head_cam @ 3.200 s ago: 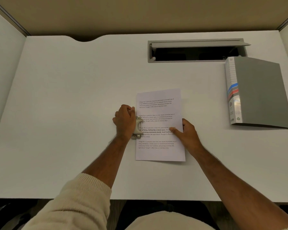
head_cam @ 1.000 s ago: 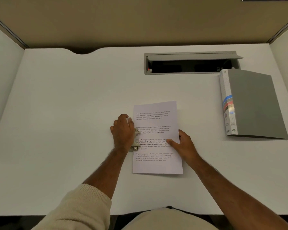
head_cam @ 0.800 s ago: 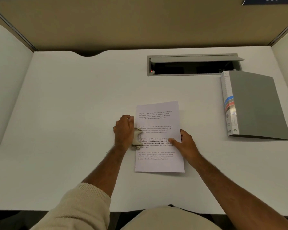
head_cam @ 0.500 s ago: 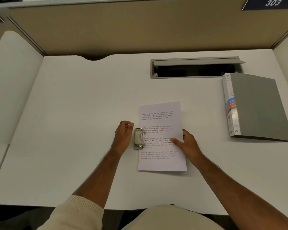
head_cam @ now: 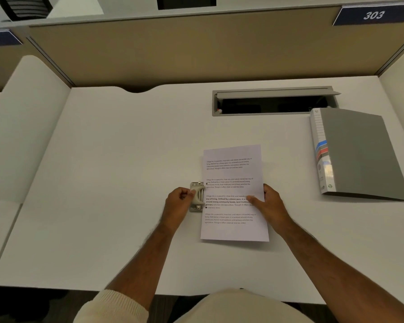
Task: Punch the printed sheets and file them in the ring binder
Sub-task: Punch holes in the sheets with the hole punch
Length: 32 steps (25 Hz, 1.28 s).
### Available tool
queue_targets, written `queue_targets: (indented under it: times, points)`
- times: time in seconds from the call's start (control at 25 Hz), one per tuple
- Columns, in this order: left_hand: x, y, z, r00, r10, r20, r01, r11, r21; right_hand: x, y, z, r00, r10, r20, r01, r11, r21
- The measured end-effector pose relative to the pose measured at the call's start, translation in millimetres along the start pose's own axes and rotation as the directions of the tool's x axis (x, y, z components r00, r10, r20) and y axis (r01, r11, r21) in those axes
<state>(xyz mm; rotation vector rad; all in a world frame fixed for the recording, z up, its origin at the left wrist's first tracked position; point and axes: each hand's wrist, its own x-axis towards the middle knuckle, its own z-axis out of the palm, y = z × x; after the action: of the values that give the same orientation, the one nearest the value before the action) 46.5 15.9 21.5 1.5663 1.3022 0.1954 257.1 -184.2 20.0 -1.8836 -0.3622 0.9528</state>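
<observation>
A white desk fills the head view, walled off by a tan partition at 12 o'clock. Near the middle lie the printed sheets, a portrait stack with four short blocks of text. Two small dark holes show along their left margin, one beside the second block and one beside the third.

Just off that left edge, at 9 o'clock from the sheets, sits a small metal hole punch with a pale lever. Its right side touches or slightly overlaps the paper edge; which of the two cannot be told. The left hand holds the punch from the left, its fingers curled closed around the lever. A cream knitted sleeve is pushed up that forearm.

The right hand rests at the sheets' right edge, at 3 o'clock from the punch. Its thumb is pressed flat on the top page and the other fingers are wrapped at the edge, so it grips or pins the sheets there.

At 2 o'clock from the sheets, well apart, a grey ring binder lies closed and flat, its labelled spine toward the sheets. Behind it, at 12 o'clock, a grey cable hatch stands open in the desk. A blue plate reading 303 hangs on the partition at top right.
</observation>
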Motion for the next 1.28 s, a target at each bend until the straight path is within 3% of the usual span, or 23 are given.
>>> queue_targets:
  times: [0.24, 0.72, 1.0, 1.28]
  points:
    - [-6, 6, 3, 0.999, -0.028, -0.019, 0.025, 0.989, -0.146, 0, 2, -7, 1.000, 0.002, -0.017, -0.002, 1.000, -0.002]
    - [8, 20, -3, 0.999, 0.021, -0.040, -0.027, 0.986, -0.165, 15, 3, -19, 0.999, 0.018, -0.045, -0.019, 1.000, -0.013]
    - [43, 55, -7, 0.996, 0.029, -0.087, -0.048, 0.973, -0.227, 33, -4, -23, 0.999, 0.008, -0.054, -0.009, 1.000, -0.020]
    - [96, 97, -9, 0.986, 0.094, -0.134, -0.117, 0.978, -0.175, 51, -15, -26, 0.999, -0.008, -0.044, 0.005, 0.998, -0.058]
